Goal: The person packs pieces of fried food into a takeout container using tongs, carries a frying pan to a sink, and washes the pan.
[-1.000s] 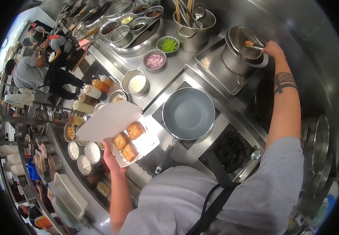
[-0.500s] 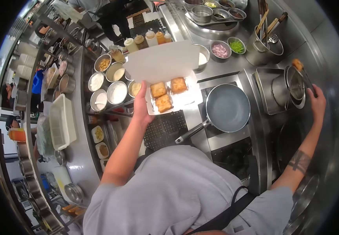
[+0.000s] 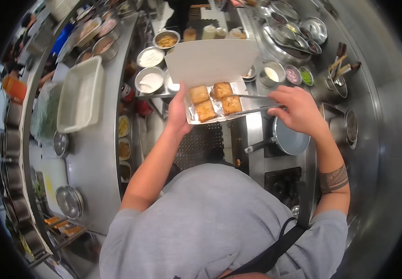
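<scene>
My left hand (image 3: 180, 111) grips the left side of a white takeout box (image 3: 212, 60) whose lid stands raised. Foil lines the box, and several golden fried squares lie in it in two columns. In my right hand (image 3: 298, 109) is a pair of metal tongs (image 3: 254, 96), reaching into the box from the right. Their tips are around the lower right fried square (image 3: 231, 105); whether they still press on it I cannot tell.
A frying pan (image 3: 291, 137) sits on the stove at right, beyond it a strainer (image 3: 351, 124). Bowls of white powder (image 3: 151, 56) and squeeze bottles (image 3: 209, 31) stand behind the box. A white plastic tub (image 3: 81, 93) rests on the left counter.
My right hand has swung in from the strainer at far right, bringing a fried square in the tongs to the box. The box now holds one more square. My view has shifted.
</scene>
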Motion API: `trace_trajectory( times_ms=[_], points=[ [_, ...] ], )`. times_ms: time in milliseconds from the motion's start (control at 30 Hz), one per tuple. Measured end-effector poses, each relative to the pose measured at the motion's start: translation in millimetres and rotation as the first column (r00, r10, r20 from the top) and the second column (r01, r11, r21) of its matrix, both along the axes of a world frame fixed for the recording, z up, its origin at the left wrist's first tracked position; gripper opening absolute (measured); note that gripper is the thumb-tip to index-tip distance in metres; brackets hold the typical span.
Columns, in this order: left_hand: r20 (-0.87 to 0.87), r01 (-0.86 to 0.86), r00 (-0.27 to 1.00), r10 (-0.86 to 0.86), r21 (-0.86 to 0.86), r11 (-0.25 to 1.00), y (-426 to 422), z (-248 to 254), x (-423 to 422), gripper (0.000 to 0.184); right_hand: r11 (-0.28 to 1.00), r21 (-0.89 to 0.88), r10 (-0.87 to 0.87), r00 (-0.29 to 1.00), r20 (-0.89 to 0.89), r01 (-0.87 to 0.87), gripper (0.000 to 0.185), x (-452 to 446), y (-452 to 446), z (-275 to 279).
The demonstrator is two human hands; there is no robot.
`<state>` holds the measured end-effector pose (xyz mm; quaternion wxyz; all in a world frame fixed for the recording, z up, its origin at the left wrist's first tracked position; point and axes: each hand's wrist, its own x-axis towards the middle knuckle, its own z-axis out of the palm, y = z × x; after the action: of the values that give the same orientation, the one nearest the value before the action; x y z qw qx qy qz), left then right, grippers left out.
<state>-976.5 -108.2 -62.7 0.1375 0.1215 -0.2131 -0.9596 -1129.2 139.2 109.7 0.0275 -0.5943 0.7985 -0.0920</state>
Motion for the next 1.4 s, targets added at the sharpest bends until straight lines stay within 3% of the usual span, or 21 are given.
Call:
trace_trajectory(
  times_ms=[133, 233, 467, 600, 667, 767, 800, 900, 1067, 1267, 1400],
  points=[
    [-0.002, -0.131, 0.991, 0.131, -0.017, 0.991, -35, -14, 55, 0.056, 0.995, 0.065, 0.072, 0.997, -0.029, -0.070, 0.032, 43, -52, -4],
    [-0.013, -0.085, 0.996, 0.087, 0.090, 0.992, -58, -23, 92, 0.056, 0.995, 0.069, 0.069, 0.997, -0.026, -0.067, 0.033, 74, -77, 0],
    [0.037, -0.175, 0.984, 0.174, 0.016, 0.985, -82, -19, 159, 0.058, 0.988, 0.103, 0.119, 0.990, -0.078, -0.111, 0.031, 123, -111, 13],
    [0.061, -0.254, 0.966, 0.250, 0.053, 0.966, -97, -41, 202, 0.058, 0.991, 0.012, 0.136, 0.987, -0.082, -0.135, 0.034, 147, -124, 4],
    [0.072, -0.336, 0.941, 0.331, 0.072, 0.939, -105, -57, 237, 0.057, 0.988, -0.097, 0.122, 0.992, 0.023, -0.119, 0.035, 154, -127, -9],
    [0.093, -0.462, 0.885, 0.456, 0.053, 0.886, -113, -89, 296, 0.055, 0.993, -0.096, 0.087, 0.972, 0.220, -0.067, 0.036, 164, -138, -31],
    [0.106, -0.526, 0.848, 0.519, 0.051, 0.849, -117, -109, 314, 0.056, 0.998, -0.068, 0.038, 0.952, 0.304, -0.018, 0.036, 161, -140, -36],
    [0.169, -0.655, 0.748, 0.642, 0.029, 0.755, -115, -123, 374, 0.059, 0.997, -0.019, 0.083, 0.922, 0.379, -0.081, 0.035, 167, -156, -59],
    [0.307, -0.878, 0.428, 0.850, -0.083, 0.471, -115, -158, 451, 0.067, 0.980, 0.079, 0.130, 0.893, 0.432, -0.181, 0.035, 187, -180, -87],
    [0.281, -0.947, 0.263, 0.923, -0.111, 0.303, -137, -213, 498, 0.068, 0.946, 0.101, 0.228, 0.853, 0.470, -0.309, 0.034, 214, -199, -114],
    [0.251, -0.974, 0.171, 0.953, -0.101, 0.201, -166, -220, 504, 0.059, 0.936, 0.118, 0.237, 0.843, 0.483, -0.330, 0.035, 234, -206, -120]
  ],
)
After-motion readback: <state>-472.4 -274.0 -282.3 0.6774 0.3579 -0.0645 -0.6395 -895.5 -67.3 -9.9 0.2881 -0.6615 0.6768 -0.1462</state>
